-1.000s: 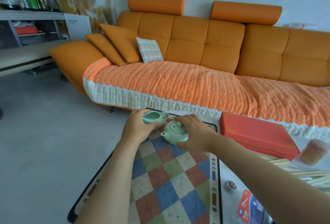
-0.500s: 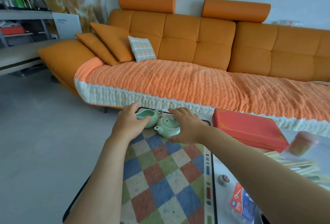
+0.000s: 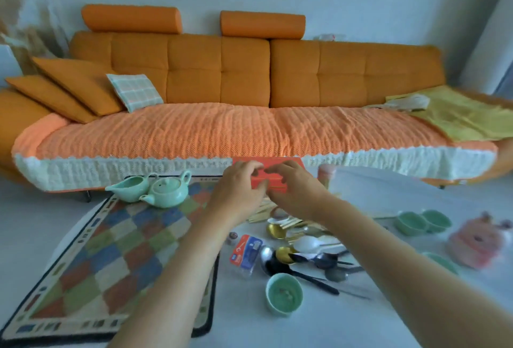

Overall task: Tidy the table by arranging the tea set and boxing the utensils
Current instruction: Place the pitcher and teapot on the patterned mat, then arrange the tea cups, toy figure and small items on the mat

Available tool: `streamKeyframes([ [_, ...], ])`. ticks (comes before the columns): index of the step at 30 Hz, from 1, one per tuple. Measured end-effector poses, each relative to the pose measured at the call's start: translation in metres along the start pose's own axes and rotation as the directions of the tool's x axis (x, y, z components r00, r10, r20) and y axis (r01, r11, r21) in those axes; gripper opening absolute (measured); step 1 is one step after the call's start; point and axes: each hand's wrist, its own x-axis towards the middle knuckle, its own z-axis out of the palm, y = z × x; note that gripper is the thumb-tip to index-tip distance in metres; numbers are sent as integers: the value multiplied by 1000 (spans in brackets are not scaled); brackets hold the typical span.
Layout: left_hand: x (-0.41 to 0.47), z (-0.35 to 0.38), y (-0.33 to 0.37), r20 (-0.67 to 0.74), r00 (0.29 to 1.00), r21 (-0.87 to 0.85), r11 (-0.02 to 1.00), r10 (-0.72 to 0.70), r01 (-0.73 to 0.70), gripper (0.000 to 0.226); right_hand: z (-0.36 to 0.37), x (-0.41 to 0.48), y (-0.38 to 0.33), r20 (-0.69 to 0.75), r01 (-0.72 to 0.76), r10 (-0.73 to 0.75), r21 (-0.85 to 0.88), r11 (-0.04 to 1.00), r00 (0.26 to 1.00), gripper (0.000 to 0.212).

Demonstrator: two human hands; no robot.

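Note:
A pale green teapot [image 3: 169, 193] and a matching pitcher [image 3: 130, 188] stand side by side at the far corner of the checkered mat [image 3: 91, 261]. My left hand [image 3: 241, 192] and my right hand [image 3: 294, 192] hover with fingers spread at the near edge of the red box [image 3: 273, 165], which they partly hide. Spoons and chopsticks [image 3: 299, 250] lie in a heap below my hands. One green cup [image 3: 283, 296] stands near the front. Two more cups [image 3: 422, 222] sit at the right, and a further cup rim [image 3: 441, 263] shows by the pink thing.
An orange sofa [image 3: 249, 75] with a knitted cover runs behind the table. A pink plush thing [image 3: 477, 242] lies at the right. A red and blue packet [image 3: 245, 250] and a small round cap [image 3: 232, 236] lie beside the mat. A pinkish jar [image 3: 326, 175] stands right of the box.
Both hands have let go of the pitcher and the teapot, which stay on the mat, and moved right to the red box. The view has swung right.

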Motion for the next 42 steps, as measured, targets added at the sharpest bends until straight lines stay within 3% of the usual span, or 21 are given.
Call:
streamKeyframes([
  [6, 8, 77, 120, 194, 973, -115, 988, 124, -103, 37, -77, -81, 87, -163, -151, 139, -62, 987, 977, 39],
  [9, 13, 119, 170, 209, 964, -141, 981, 163, -135, 39, -107, -114, 126, -271, -195, 147, -160, 968, 951, 36],
  [12, 13, 155, 212, 235, 959, -225, 969, 156, -103, 40, -134, -142, 163, -367, -246, 145, -246, 937, 919, 39],
  [15, 11, 189, 241, 335, 927, -296, 953, 170, -68, 44, -154, -163, 198, -406, -353, 253, -192, 916, 878, 51],
  [19, 7, 228, 261, 454, 875, -277, 960, 170, -43, 52, -168, -192, 236, -313, -421, 437, 121, 899, 843, 80],
  [22, 1, 249, 270, 484, 855, -243, 967, 185, -72, 53, -177, -212, 253, -121, -454, 539, 406, 793, 833, 92],
  [26, -4, 265, 272, 496, 845, -240, 967, 202, -90, 46, -166, -222, 269, 6, -547, 594, 399, 736, 804, 86],
  [32, -7, 259, 269, 383, 899, -301, 949, 211, -95, 36, -160, -214, 272, -60, -541, 607, 391, 745, 792, 76],
  [38, 1, 228, 256, 253, 943, -485, 872, 217, -70, 31, -163, -200, 244, -188, -389, 501, 428, 816, 845, 76],
  [42, 3, 196, 229, 239, 948, -544, 838, 209, -47, 29, -148, -176, 211, -229, -263, 408, 478, 838, 884, 67],
])
